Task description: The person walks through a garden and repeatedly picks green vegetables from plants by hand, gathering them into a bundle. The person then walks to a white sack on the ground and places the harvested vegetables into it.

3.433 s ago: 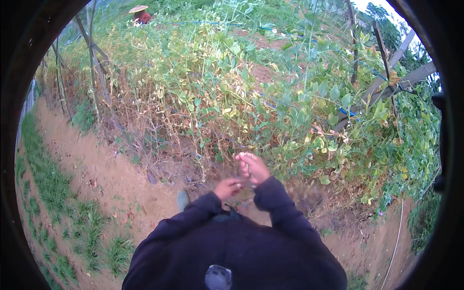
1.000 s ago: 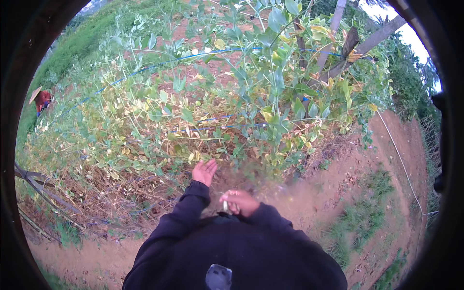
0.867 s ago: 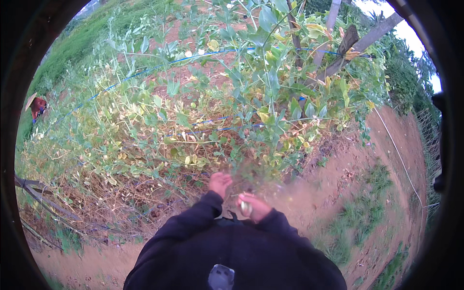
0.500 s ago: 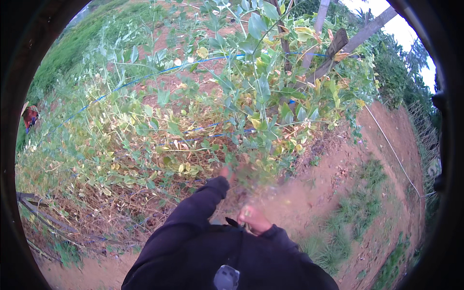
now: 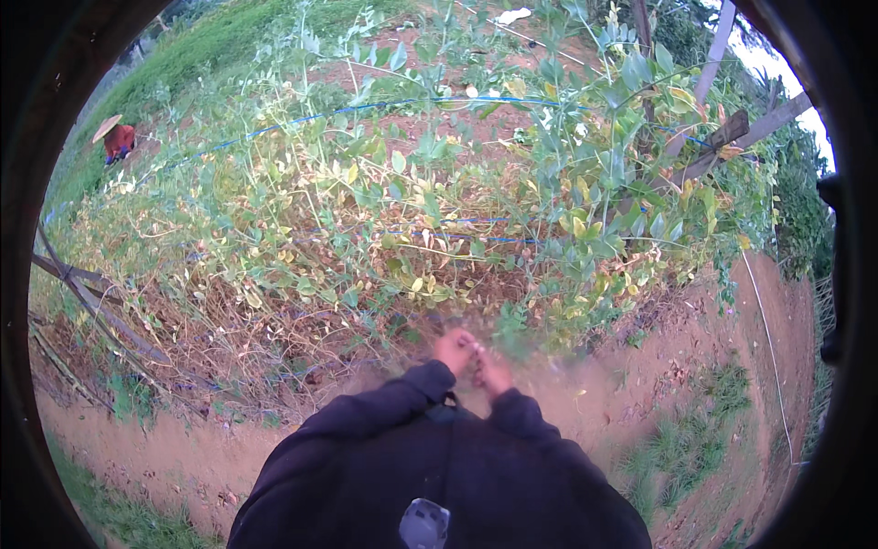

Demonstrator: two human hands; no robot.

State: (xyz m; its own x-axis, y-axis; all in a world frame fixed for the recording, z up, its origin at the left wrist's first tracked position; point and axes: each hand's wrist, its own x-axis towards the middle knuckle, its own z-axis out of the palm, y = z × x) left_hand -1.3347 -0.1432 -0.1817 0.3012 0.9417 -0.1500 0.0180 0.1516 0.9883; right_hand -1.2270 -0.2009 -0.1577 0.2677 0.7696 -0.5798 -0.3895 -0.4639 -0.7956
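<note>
My left hand (image 5: pixel 452 349) and my right hand (image 5: pixel 494 372) meet in front of my chest, in dark long sleeves. Both have their fingers closed and the fingertips almost touch. Blur hides whatever lies between them. Just beyond the hands stand tall climbing plants (image 5: pixel 594 224) that look like peas, with grey-green leaves above and yellowed ones lower down. A small green sprig (image 5: pixel 514 329) hangs right behind my right hand. Dry brown vines (image 5: pixel 229 316) tangle along the base of the row.
Blue strings (image 5: pixel 366 107) run through the plants. Wooden poles (image 5: pixel 732 137) cross at the right, and bent sticks (image 5: pixel 114 320) lean at the left. A pale line (image 5: pixel 766 339) stretches over the bare soil. Far left, a person in a straw hat (image 5: pixel 112 130) crouches among greenery.
My left hand has drawn back from the plants, and my right hand has moved forward to meet it. The view has swung left, bringing the person in the hat fully into sight.
</note>
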